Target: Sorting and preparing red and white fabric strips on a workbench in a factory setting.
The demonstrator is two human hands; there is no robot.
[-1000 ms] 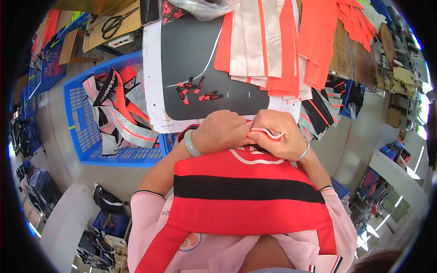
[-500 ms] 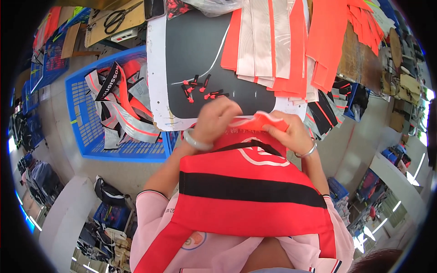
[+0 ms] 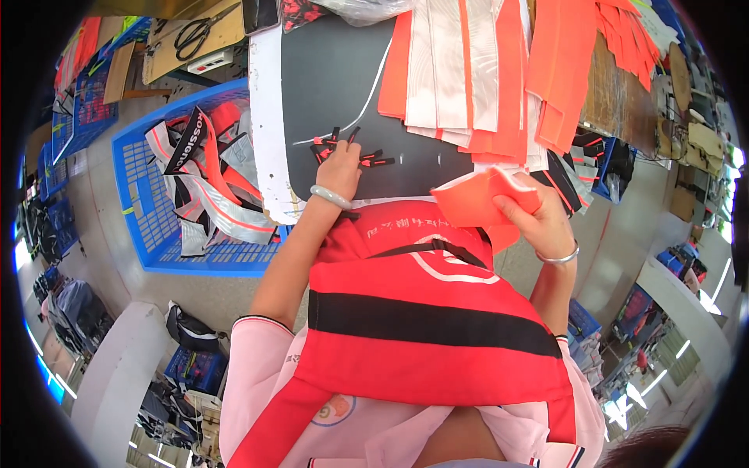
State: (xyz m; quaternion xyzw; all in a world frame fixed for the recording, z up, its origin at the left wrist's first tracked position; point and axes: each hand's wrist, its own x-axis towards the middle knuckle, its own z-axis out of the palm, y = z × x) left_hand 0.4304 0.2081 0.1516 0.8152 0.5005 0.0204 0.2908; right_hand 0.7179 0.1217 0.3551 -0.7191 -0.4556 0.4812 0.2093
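My right hand (image 3: 542, 222) grips a folded orange fabric strip (image 3: 472, 195) with a pale edge, thumb on top, above my lap at the table's front right. My left hand (image 3: 339, 173) is over the dark mat (image 3: 413, 173), its fingers drawn together at the small black and red tabs (image 3: 376, 159). A tab lies at the fingertips and seems pinched, while the hand covers part of the pile. Below my hands spreads my red apron (image 3: 406, 285) with its black band.
Long orange and pale strips (image 3: 452, 70) are stacked on the table's far right. A blue crate (image 3: 168, 246) of grey, orange and black fabric pieces stands at the left. Scissors (image 3: 191, 39) and a phone (image 3: 260, 15) lie at the far left. A white cord (image 3: 367, 105) crosses the mat.
My left hand has left the orange strip and moved forward and left to the tabs. My right hand has moved right and keeps hold of the strip.
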